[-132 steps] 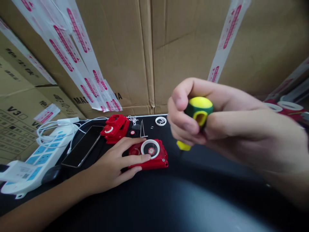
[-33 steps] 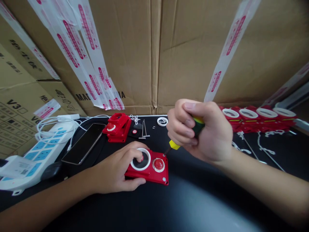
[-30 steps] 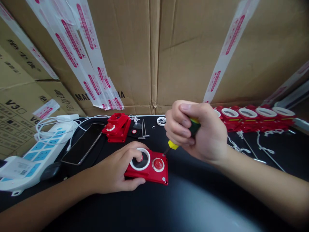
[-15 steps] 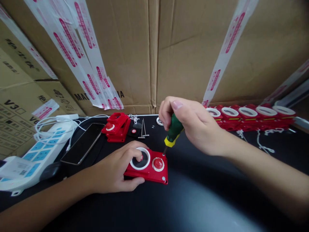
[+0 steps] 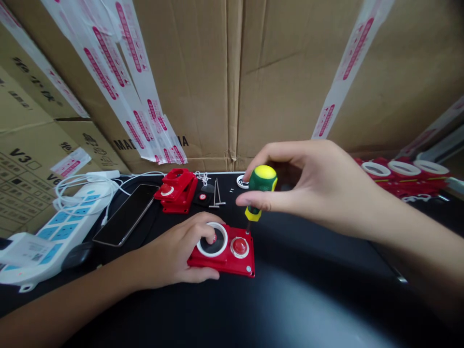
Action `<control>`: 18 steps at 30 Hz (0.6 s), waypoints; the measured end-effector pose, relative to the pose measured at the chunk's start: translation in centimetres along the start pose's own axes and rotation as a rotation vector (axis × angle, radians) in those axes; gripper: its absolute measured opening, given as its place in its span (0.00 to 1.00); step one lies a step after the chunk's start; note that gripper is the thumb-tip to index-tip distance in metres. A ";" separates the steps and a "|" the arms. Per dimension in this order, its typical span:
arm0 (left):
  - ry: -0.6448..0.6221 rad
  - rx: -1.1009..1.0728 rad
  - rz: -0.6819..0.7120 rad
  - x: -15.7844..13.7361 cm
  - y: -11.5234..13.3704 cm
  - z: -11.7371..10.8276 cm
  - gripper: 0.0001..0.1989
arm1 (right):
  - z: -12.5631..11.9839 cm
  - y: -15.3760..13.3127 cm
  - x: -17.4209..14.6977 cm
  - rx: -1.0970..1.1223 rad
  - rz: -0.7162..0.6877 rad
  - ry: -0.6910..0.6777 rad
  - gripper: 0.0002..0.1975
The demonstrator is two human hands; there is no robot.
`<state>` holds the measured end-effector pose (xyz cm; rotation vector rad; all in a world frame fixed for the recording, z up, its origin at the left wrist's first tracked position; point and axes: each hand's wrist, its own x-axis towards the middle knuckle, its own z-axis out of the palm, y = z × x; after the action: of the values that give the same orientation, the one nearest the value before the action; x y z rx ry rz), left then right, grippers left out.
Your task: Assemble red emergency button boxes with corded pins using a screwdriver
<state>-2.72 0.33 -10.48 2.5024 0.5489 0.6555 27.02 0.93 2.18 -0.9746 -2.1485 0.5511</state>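
Note:
A flat red plastic box (image 5: pixel 223 265) lies on the black tabletop. On its face are a white ring (image 5: pixel 224 239) round a dark disc and a domed red button (image 5: pixel 239 246) in a white collar. My left hand (image 5: pixel 181 249) clasps its left end, a fingertip pressed on the disc and the thumb along the near side. My right hand (image 5: pixel 311 186) has thumb and fingers round the handle of a green and yellow screwdriver (image 5: pixel 261 180). The tool stands nearly upright, its tip at a screw in the box's far right corner. Another screw (image 5: pixel 248 268) sits in the near right corner.
Behind stand a red part assembly (image 5: pixel 177 191), metal pins (image 5: pixel 217 198) and a white ring piece (image 5: pixel 242 181). A phone (image 5: pixel 126 215) and a power strip (image 5: pixel 60 227) with cables lie left. Red units (image 5: pixel 406 176) line the right. Cardboard boxes (image 5: pixel 203 72) wall the back.
My right hand has turned on the screwdriver: its yellow cap now shows, with the thumb in front of the handle. My left hand still grips the red box.

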 end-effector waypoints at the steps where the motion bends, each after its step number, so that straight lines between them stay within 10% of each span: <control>1: 0.001 -0.015 0.012 0.0 -0.3 0.1 0.30 | 0.0 0.0 0.0 -0.024 -0.018 0.011 0.16; 9: 0.003 -0.159 -0.068 0.1 -0.6 0.2 0.30 | -0.8 1.2 0.3 0.047 -0.205 -0.085 0.12; 18: 0.017 -0.249 -0.055 0.2 -0.6 0.5 0.28 | -2.6 1.4 0.5 0.426 -0.059 -0.419 0.11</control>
<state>-2.47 0.69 -11.12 2.2441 0.5073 0.6799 29.40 2.36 3.28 -0.5935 -2.2652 1.2124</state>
